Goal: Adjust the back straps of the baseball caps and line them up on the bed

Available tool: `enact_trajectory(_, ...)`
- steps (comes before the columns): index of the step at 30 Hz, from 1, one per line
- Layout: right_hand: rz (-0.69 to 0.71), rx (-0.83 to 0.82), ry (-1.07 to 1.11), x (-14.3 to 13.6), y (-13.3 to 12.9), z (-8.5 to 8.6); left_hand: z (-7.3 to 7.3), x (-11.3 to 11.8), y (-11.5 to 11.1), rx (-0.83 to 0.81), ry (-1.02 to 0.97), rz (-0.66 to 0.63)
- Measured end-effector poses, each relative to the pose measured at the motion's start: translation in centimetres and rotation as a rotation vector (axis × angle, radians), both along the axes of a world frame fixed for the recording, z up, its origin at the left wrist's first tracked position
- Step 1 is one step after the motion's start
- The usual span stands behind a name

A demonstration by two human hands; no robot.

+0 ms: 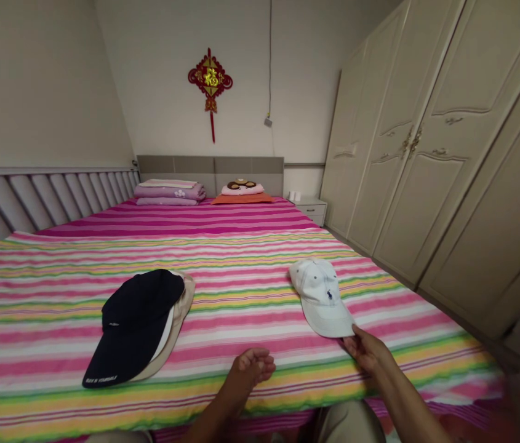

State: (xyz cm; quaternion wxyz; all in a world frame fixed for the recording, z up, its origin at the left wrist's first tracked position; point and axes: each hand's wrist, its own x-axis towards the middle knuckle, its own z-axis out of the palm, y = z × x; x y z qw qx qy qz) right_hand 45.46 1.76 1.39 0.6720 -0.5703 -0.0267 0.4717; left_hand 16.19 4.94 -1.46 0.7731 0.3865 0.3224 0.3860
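A white cap [322,298] with a small dark emblem lies on the striped bedspread [241,277], its brim toward me. My right hand [365,349] pinches the edge of that brim between thumb and fingers. Palm up, my left hand [251,367] is over the bed's near part, between the caps, with its fingers loosely curled apart and nothing in it. To the left, a dark navy cap [142,314] with lettering on its brim rests on top of a beige cap [180,320] and a white one, of which only edges show.
Folded purple bedding [170,192] and a pink pillow [242,189] on orange cloth lie by the headboard [245,169]. A nightstand [312,208] and a tall wardrobe [407,147] stand on the right. A padded rail [56,200] runs along the left.
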Motion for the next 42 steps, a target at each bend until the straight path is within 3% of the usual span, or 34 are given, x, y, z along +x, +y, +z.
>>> enact_trajectory(18,-0.076,-0.079,-0.002,-0.5,-1.6,1.0,0.1,0.0,0.0,-0.001,-0.003,0.001)
enact_trajectory(27,-0.044,-0.101,-0.034,-0.5,-2.1,0.7,0.1,0.0,-0.2,0.017,-0.003,0.007)
enact_trajectory(32,0.079,-0.127,-0.112,-0.9,-3.2,0.5,0.1,0.1,-0.2,0.012,0.002,0.008)
enact_trajectory(36,0.251,-0.134,-0.282,-3.6,-4.9,-0.5,-0.2,0.1,-0.1,0.032,-0.006,0.005)
enact_trajectory(40,0.494,-0.091,-0.622,-8.4,-6.3,-3.2,-0.4,0.4,-0.4,0.082,0.04,0.005)
enact_trajectory(42,0.617,-0.082,-0.931,-10.6,-7.0,-4.8,-0.5,0.5,-0.8,0.122,0.077,0.003)
